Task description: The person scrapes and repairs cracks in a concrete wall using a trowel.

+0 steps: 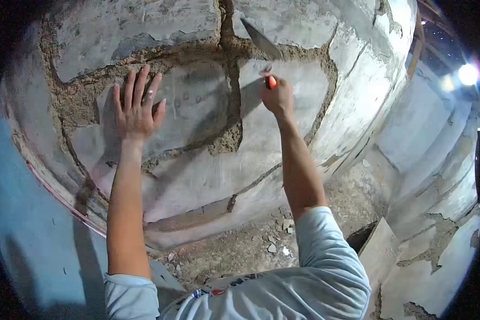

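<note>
My right hand (pixel 278 97) is closed round the orange and black handle of a trowel (pixel 260 38). Its pointed metal blade angles up and left, over the rough channel where plaster has come off the wall (pixel 197 24). Flat against a grey plaster slab (pixel 189 101) rests my left hand (pixel 138 109), fingers spread and pointing upward, with nothing in it. The fingertips reach the crumbly brown edge above the slab. Wide broken channels (pixel 233 90) of exposed rough mortar run between the remaining plaster pieces.
Plaster chips and rubble (pixel 272 242) lie on the floor below the wall. A flat board (pixel 378 245) leans at the lower right, beside another damaged wall (pixel 437 240). On the left is a blue wall (pixel 37 229). A bright lamp (pixel 468 74) shines at the upper right.
</note>
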`<state>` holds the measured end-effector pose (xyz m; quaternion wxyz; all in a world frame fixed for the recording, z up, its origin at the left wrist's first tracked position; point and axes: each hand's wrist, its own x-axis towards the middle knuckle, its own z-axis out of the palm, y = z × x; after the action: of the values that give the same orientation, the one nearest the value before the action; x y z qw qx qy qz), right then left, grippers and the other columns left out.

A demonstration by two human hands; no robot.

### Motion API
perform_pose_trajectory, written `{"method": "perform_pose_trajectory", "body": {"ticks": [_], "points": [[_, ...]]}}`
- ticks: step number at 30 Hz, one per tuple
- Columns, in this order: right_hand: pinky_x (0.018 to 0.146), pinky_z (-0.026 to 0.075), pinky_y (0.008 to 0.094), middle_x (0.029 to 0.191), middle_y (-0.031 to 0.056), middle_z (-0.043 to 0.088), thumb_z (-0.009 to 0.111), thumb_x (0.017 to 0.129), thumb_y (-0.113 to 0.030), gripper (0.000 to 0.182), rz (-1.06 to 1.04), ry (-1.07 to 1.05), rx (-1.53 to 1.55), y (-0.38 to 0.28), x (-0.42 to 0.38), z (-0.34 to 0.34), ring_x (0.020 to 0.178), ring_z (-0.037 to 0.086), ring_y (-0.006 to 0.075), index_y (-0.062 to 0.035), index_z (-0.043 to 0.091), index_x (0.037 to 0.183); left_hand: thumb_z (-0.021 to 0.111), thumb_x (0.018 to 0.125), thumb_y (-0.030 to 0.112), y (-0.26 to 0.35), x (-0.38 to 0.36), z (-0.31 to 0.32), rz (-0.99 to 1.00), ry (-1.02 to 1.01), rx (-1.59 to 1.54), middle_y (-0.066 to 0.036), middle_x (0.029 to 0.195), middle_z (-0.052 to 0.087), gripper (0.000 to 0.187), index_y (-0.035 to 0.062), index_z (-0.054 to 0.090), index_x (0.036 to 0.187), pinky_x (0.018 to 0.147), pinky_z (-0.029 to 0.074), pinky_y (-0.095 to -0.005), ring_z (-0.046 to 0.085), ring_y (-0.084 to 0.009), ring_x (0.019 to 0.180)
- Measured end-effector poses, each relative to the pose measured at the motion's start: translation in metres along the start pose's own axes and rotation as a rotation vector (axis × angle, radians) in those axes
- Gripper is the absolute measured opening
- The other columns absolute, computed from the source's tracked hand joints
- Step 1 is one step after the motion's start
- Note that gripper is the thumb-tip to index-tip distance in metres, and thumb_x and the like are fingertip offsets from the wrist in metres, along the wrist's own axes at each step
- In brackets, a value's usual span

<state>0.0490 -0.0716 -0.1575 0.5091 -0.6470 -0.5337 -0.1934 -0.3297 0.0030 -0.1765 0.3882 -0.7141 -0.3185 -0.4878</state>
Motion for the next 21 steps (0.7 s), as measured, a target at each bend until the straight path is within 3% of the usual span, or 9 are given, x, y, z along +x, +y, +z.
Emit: {"method": "perform_pose_trajectory", "body": {"ticks": [3, 5, 7, 10, 13, 14, 17, 19, 21], "points": [[0.071, 0.055, 0.0363, 0.086, 0.0181, 0.072, 0.066, 0.089, -0.013, 0.012, -0.141, 0.251, 0.167, -0.021, -0.015, -0.019, 0.081, 0.074, 0.033, -0.0064, 0.07, 0.097, 0.061, 0.096, 0.042, -0.008, 0.002, 0.011, 0.013, 0.068, -0.017, 0.002, 0.167, 0.032, 0.06, 0.0318, 0.048, 0.154, 0.126, 0.016, -0.057, 0.026, -0.0238, 0.155], [0.069, 0.053, 0.036, 0.081, 0.017, 0.07, 0.066, 0.089, -0.013, 0.01, -0.043, 0.357, 0.497, -0.02, -0.008, -0.01, 0.076, 0.072, 0.0262, -0.0058, 0.068, 0.094, 0.061, 0.097, 0.042, -0.001, 0.002, -0.002, 0.003, 0.025, 0.007, 0.002, 0.167, 0.032, 0.06, 0.0317, 0.048, 0.154, 0.126, 0.015, -0.0566, 0.026, -0.024, 0.156], [0.068, 0.053, 0.0391, 0.081, 0.0183, 0.07, 0.067, 0.088, -0.014, 0.009, -0.184, 0.539, 0.439, -0.024, -0.006, -0.009, 0.077, 0.072, 0.0313, -0.0058, 0.067, 0.091, 0.061, 0.097, 0.043, -0.004, 0.0, 0.003, 0.002, -0.004, 0.009, 0.002, 0.168, 0.032, 0.061, 0.032, 0.046, 0.155, 0.126, 0.015, -0.0562, 0.025, -0.0237, 0.156], [0.07, 0.054, 0.0441, 0.084, 0.0216, 0.071, 0.067, 0.086, -0.019, 0.014, 0.037, -0.024, -0.118, 0.004, 0.008, -0.004, 0.085, 0.07, 0.042, -0.0083, 0.072, 0.094, 0.059, 0.099, 0.045, -0.001, 0.003, -0.004, 0.001, -0.019, 0.003, 0.003, 0.168, 0.031, 0.059, 0.0329, 0.045, 0.155, 0.126, 0.015, -0.056, 0.024, -0.0227, 0.156], [0.069, 0.054, 0.0437, 0.082, 0.0213, 0.07, 0.068, 0.088, -0.021, 0.015, -0.068, 0.195, 0.115, -0.027, -0.012, -0.026, 0.079, 0.072, 0.0371, -0.0068, 0.071, 0.093, 0.057, 0.1, 0.045, -0.003, 0.004, 0.002, 0.03, 0.052, 0.007, 0.003, 0.168, 0.031, 0.058, 0.033, 0.045, 0.155, 0.126, 0.016, -0.056, 0.026, -0.0228, 0.155], [0.07, 0.054, 0.0437, 0.081, 0.0215, 0.069, 0.069, 0.09, -0.023, 0.018, -0.072, 0.273, 0.301, -0.012, -0.008, -0.012, 0.073, 0.07, 0.0296, -0.0051, 0.069, 0.093, 0.056, 0.1, 0.044, -0.004, 0.003, 0.002, 0.019, 0.029, 0.068, 0.003, 0.167, 0.033, 0.057, 0.0329, 0.046, 0.155, 0.126, 0.017, -0.0556, 0.029, -0.0235, 0.154], [0.066, 0.054, 0.0441, 0.08, 0.0226, 0.067, 0.069, 0.091, -0.028, 0.025, -0.269, 0.521, 0.498, 0.007, 0.002, 0.009, 0.066, 0.066, 0.0247, -0.0034, 0.067, 0.089, 0.057, 0.1, 0.044, -0.002, 0.001, -0.001, 0.0, 0.001, 0.057, 0.003, 0.166, 0.035, 0.056, 0.0322, 0.049, 0.153, 0.126, 0.017, -0.0552, 0.03, -0.0234, 0.154], [0.061, 0.051, 0.0403, 0.073, 0.0122, 0.066, 0.067, 0.091, -0.033, 0.036, -0.018, 0.082, 0.047, 0.017, 0.007, -0.001, 0.064, 0.063, 0.0184, -0.0027, 0.057, 0.075, 0.057, 0.099, 0.042, 0.001, -0.002, -0.002, 0.014, 0.019, 0.04, 0.002, 0.166, 0.035, 0.056, 0.0309, 0.049, 0.153, 0.126, 0.016, -0.0555, 0.028, -0.0241, 0.155], [0.064, 0.052, 0.0384, 0.074, 0.0138, 0.068, 0.068, 0.089, -0.028, 0.027, -0.033, 0.103, -0.092, 0.013, 0.0, -0.013, 0.069, 0.068, 0.0218, -0.0028, 0.063, 0.08, 0.055, 0.099, 0.04, -0.002, 0.001, 0.0, 0.015, 0.023, 0.01, -0.001, 0.166, 0.037, 0.054, 0.027, 0.052, 0.152, 0.125, 0.014, -0.0565, 0.03, -0.0262, 0.154]]}}
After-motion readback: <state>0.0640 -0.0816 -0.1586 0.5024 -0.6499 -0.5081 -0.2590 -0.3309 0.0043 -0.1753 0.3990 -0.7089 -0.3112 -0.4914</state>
